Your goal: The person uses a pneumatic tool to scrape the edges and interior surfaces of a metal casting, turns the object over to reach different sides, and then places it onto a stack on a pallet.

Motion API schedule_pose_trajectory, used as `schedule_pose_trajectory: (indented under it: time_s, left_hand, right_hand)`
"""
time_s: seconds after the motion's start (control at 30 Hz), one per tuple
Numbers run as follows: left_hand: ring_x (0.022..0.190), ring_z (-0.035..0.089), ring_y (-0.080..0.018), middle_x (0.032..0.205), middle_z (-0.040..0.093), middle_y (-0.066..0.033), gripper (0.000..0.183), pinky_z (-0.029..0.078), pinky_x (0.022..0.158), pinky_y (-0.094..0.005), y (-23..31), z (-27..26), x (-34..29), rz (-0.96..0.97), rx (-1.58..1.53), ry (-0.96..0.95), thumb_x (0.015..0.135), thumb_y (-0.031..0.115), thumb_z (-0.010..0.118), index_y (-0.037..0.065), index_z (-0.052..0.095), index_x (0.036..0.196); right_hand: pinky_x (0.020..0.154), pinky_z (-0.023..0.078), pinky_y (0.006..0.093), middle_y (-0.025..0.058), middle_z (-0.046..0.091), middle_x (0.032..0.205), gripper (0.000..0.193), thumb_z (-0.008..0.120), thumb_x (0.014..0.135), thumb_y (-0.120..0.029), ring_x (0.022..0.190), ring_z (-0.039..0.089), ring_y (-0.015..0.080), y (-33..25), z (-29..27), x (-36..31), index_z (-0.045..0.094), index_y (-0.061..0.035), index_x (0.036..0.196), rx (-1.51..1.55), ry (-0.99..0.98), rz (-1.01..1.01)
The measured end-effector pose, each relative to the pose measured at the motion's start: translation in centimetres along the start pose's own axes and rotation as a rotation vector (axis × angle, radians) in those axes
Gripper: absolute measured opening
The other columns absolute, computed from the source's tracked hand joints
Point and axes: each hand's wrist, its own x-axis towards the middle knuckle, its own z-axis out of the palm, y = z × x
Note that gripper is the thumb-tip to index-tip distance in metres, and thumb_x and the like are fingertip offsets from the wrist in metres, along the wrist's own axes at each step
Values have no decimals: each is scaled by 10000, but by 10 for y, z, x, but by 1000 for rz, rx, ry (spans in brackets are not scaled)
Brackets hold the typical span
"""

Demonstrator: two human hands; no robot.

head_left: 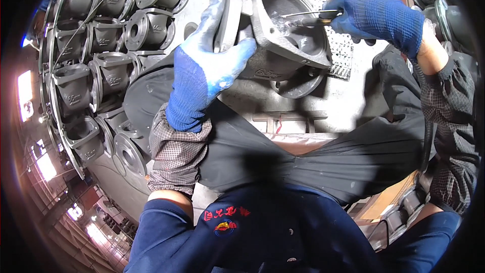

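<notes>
A grey cast-metal valve body point(270, 65) stands tilted in front of me, its wide square-flanged opening facing up and to the right. My left hand point(209, 53), in a blue glove with a pale, worn palm, is closed round the round flange on its left side, thumb toward the body. From the right, my blue-gloved right hand point(358, 12) grips a slim-shafted tool point(316, 21), whose tip reaches into the opening. A thin pale rod point(308, 13) runs beside the shaft. The tool's handle is hidden in my fist. Whitish specks show inside the opening near the tip.
Similar valve bodies point(73, 88) stand stacked in rows on the left; more castings point(447, 17) sit at the far right. Beneath the work lies a perforated metal mat point(341, 55) on a pale surface. A dark hose point(428, 121) runs along my right arm.
</notes>
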Motion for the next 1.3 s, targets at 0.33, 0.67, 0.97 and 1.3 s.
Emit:
schedule_pose_trajectory:
  time_s: [0.33,0.67,0.97,1.3]
  left_hand:
    - [1110,533,-339,1251,474,-261,399,451,902,-354,-14,-4,-2,478,294,2,768,38,654,63,566,1157]
    - [975,571,-159,1078,610,-129,478,465,853,-288,-51,7,-1,129,-476,-33,954,325,413,-52,459,1243]
    - [831,597,-103,969,624,-62,395,481,710,-222,9,11,-3,43,-832,60,948,266,446,-50,508,1177]
    - [1198,456,-273,1304,445,-194,463,332,1024,-337,-23,1,-3,426,-259,-66,908,197,447,-57,379,1290]
  right_hand:
    - [405,466,219,102,608,679,282,528,798,-80,495,580,105,13,5,-52,604,25,1048,427,161,7]
    - [519,450,197,98,638,800,343,564,822,-83,597,567,84,-93,89,-67,525,76,1124,1491,353,-227]
    - [447,435,193,157,642,742,494,394,934,-415,472,541,118,-102,113,-34,587,39,901,1800,-228,-174]
    - [480,467,253,95,628,687,289,597,835,-266,528,592,159,-124,107,-28,631,19,862,1135,98,-22]
